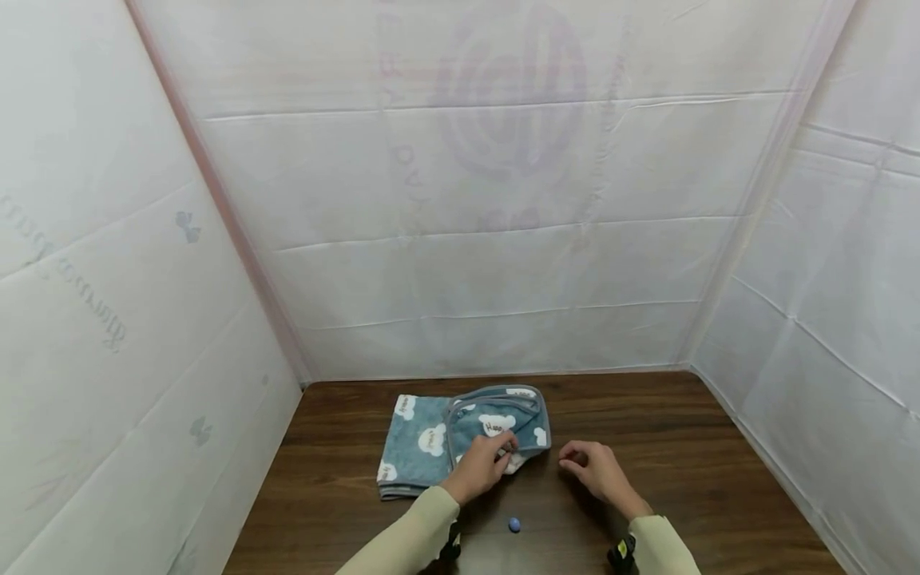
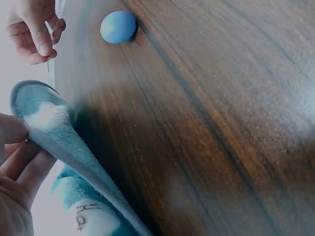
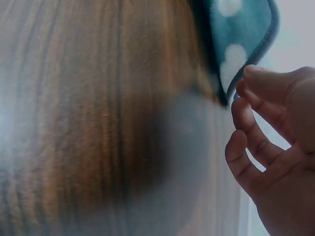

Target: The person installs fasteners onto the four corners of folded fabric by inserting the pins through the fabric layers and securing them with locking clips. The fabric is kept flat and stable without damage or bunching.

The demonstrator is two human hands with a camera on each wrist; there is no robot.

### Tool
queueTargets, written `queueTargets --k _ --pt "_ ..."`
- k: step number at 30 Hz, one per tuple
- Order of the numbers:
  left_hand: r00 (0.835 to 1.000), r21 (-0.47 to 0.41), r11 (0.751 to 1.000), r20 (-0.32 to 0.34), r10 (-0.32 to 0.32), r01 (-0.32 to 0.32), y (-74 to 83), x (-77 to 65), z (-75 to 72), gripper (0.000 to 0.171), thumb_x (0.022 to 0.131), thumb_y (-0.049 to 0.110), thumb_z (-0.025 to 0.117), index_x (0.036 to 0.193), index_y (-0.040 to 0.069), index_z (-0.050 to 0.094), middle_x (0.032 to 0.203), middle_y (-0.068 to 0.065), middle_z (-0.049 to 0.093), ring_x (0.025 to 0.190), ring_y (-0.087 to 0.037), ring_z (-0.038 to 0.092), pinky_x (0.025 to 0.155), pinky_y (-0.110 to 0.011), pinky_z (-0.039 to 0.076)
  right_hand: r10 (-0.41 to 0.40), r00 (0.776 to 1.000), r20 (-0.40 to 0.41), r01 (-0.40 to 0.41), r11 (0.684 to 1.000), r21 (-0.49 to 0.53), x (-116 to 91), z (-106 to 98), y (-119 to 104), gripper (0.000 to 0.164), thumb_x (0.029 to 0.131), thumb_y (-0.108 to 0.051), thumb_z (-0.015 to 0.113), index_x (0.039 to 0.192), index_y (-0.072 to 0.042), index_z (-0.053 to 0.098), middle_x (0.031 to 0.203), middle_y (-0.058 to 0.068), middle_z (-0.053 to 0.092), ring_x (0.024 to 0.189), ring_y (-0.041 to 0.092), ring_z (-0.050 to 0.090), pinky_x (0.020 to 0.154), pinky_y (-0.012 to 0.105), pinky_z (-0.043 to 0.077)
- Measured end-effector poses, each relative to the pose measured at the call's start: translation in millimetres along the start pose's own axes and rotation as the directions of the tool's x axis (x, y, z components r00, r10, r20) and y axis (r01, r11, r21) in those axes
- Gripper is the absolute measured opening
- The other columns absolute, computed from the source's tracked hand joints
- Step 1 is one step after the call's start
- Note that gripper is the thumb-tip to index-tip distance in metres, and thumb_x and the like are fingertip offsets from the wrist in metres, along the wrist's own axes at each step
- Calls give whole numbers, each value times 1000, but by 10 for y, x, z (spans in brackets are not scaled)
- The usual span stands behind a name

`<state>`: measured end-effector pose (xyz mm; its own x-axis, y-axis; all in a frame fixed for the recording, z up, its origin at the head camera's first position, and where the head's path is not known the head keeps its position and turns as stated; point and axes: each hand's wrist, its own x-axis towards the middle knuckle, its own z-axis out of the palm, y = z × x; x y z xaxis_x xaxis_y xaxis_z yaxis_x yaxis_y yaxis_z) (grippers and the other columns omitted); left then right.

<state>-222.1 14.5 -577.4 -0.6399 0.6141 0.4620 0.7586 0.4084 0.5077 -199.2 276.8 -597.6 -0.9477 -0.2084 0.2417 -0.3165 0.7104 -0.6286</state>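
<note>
A folded teal fleece towel (image 1: 413, 439) with white cloud-like shapes, lettering and grey edging lies on the table. My left hand (image 1: 480, 465) pinches its bound edge between thumb and fingers, raising a flap, as the left wrist view shows with the towel (image 2: 74, 147) and hand (image 2: 24, 172). To the right, my right hand (image 1: 600, 475) hovers just off the towel's right side, its fingers loosely curled and thumb near the fingertips. In the right wrist view that hand (image 3: 275, 132) appears beside a towel corner (image 3: 241, 34); I see nothing clearly held.
A small blue rounded piece (image 1: 513, 525) lies on the brown wood-grain table (image 1: 690, 463), in front of the towel and between the forearms. White sheeting (image 1: 489, 271) walls the table at the back and both sides.
</note>
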Motion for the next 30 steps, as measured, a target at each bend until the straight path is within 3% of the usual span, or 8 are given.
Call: queueTargets --k 7,13,18,23,30 --pt "999 28 999 -34 -22 23 -19 -2 -24 21 86 -2 54 94 10 70 89 2 67 75 -2 57 65 -16 48 -35 999 10 35 998 44 54 -41 -108 4 84 -19 68 88 -17 67 82 -13 61 68 3 55 58 28 51" --pt "995 46 998 -93 -29 33 -11 -5 -35 15 86 5 61 97 9 71 92 1 68 76 0 57 66 -18 49 -84 996 20 82 994 75 93 -42 -196 5 85 -19 67 91 -18 66 84 -13 62 69 3 56 59 28 51" --pt "991 39 999 -131 -26 31 -7 9 -50 12 84 7 66 95 9 71 91 1 68 82 -1 58 69 -19 50 -158 987 3 157 981 112 150 -41 -274 19 85 -16 67 104 -19 64 87 -10 63 72 4 57 60 29 52" --pt "991 25 999 -125 -40 44 -5 2 -77 14 84 4 63 95 10 71 91 2 68 78 1 57 66 -16 49 -204 979 9 202 971 129 207 -35 -364 34 86 -15 66 119 -17 59 88 -9 62 69 5 56 58 29 51" --pt "993 11 999 -116 -28 30 -15 -8 -78 15 85 4 62 95 10 71 90 2 68 75 3 56 64 -15 49 -221 975 30 213 962 169 268 9 -442 42 86 -12 65 126 -11 54 89 -2 65 69 10 57 58 30 51"
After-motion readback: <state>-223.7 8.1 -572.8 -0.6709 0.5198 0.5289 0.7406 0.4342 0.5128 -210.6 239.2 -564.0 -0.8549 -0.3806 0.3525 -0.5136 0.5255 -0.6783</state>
